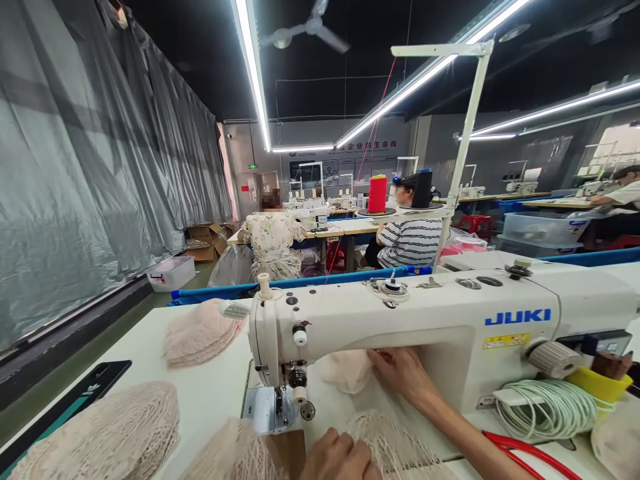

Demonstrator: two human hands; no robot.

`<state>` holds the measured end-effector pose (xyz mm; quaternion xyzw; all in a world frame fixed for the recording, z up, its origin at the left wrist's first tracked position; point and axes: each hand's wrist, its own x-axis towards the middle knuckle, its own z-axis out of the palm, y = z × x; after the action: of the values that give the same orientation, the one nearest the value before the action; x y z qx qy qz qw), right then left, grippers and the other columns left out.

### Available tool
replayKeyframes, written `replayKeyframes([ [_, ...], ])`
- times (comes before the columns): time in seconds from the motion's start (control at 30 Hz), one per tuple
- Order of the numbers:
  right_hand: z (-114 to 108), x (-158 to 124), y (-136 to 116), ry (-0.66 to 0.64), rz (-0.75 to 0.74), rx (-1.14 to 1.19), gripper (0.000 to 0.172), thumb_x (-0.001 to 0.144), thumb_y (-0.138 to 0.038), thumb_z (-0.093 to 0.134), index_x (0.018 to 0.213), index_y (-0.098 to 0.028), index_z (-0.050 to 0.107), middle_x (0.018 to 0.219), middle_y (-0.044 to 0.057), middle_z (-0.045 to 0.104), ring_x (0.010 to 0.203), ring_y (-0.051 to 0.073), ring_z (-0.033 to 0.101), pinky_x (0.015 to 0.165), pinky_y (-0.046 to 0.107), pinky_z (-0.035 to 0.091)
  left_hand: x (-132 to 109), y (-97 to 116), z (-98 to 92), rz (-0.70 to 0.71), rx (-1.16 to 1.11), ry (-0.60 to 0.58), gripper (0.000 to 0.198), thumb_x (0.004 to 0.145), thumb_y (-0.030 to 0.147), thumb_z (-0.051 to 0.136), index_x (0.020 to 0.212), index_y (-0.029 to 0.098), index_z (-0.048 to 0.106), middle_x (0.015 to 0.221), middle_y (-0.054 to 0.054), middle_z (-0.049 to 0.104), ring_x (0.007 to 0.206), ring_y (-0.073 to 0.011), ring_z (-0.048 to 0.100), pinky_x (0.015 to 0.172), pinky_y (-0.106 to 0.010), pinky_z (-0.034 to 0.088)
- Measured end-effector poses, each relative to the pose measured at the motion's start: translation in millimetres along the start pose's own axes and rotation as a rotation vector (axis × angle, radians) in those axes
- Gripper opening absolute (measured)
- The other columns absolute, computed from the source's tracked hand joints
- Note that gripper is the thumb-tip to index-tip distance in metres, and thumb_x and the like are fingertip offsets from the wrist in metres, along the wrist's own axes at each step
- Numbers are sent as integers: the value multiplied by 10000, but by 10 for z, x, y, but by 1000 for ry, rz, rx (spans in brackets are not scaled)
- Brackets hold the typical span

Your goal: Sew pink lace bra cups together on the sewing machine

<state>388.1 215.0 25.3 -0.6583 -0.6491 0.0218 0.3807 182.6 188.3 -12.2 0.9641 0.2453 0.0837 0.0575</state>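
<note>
Under the arm of the white JUKI sewing machine (360, 320), my right hand (403, 373) pinches the edge of a soft, rounded beige fabric piece (347, 371). My left hand (341, 457) is at the bottom, right of the needle area, with its fingers curled and their tips hidden. Beside it on the right lies a beige lace piece (387, 437); another lace piece (233, 453) is to its left, in front of the presser foot (283, 410). I cannot make out what the left fingers hold.
Stacks of beige lace pieces (115, 430) (203, 333) lie on the left of the table. A coiled pale green cord (550, 410), a yellow holder (600, 385) and a red curved object (530, 457) are at right. Red thread cone (378, 195) stands behind. Other people sit at machines beyond.
</note>
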Motion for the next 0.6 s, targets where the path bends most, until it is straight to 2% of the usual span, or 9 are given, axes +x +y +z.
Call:
replayKeyframes([
  [0.03, -8, -47, -3, -26, -1, -38, 185, 896, -298, 541, 994, -149, 590, 995, 33, 612, 857, 164, 603, 762, 363, 501, 37, 36, -164, 30, -13, -34, 130, 834, 217, 457, 854, 177, 579, 858, -90, 600, 773, -220, 535, 705, -321, 422],
  [0.1, -28, -130, -35, -57, -3, -103, 172, 900, -286, 535, 991, -150, 589, 982, 33, 615, 862, 163, 603, 774, 371, 495, 136, 94, -504, -37, -53, -32, 149, 798, 149, 463, 907, 165, 564, 984, -90, 571, 893, -217, 520, 787, -304, 421],
  [0.2, -51, -200, -135, -83, -14, -166, 227, 895, -299, 537, 1085, -178, 563, 1068, 51, 596, 894, 176, 594, 782, 379, 488, 319, 115, -820, -227, -78, -32, 410, 697, 44, 455, 1089, 151, 512, 1234, -96, 458, 1109, -236, 423, 960, -333, 345],
  [0.27, -56, -208, -199, -99, -23, -182, 206, 885, -316, 549, 1030, -175, 587, 1010, 44, 615, 838, 162, 599, 745, 357, 489, 436, 97, -862, -312, -63, -60, 536, 668, 24, 450, 1197, 113, 446, 1290, -131, 418, 1159, -263, 388, 999, -381, 307],
  [0.33, -61, -197, -236, -98, -30, -172, 176, 889, -320, 537, 886, -160, 611, 885, 22, 633, 751, 136, 596, 694, 320, 484, 532, 71, -828, -358, -47, -76, 587, 659, 19, 451, 1241, 74, 401, 1264, -162, 443, 1142, -280, 408, 977, -403, 328],
  [0.4, -78, -190, -242, -66, -25, -135, 211, 903, -307, 493, 803, -164, 611, 807, 15, 642, 694, 133, 595, 634, 290, 464, 603, 48, -777, -395, -32, -73, 616, 648, 20, 469, 1256, 79, 387, 1234, -156, 471, 1115, -281, 431, 947, -399, 354],
  [0.47, -124, -206, -232, -9, -7, -76, 249, 906, -315, 431, 811, -186, 621, 755, 29, 661, 648, 160, 610, 573, 280, 436, 656, 25, -732, -410, -14, -51, 626, 654, 26, 487, 1267, 104, 382, 1251, -144, 461, 1131, -286, 419, 950, -403, 349],
  [0.6, -365, -373, -231, 105, 30, 111, 349, 898, -434, 334, 847, -211, 598, 545, 0, 611, 470, 163, 581, 513, 265, 440, 752, -30, -649, -396, 5, -23, 412, 775, 32, 439, 1173, 125, 493, 1186, -143, 513, 1129, -280, 442, 961, -432, 342],
])
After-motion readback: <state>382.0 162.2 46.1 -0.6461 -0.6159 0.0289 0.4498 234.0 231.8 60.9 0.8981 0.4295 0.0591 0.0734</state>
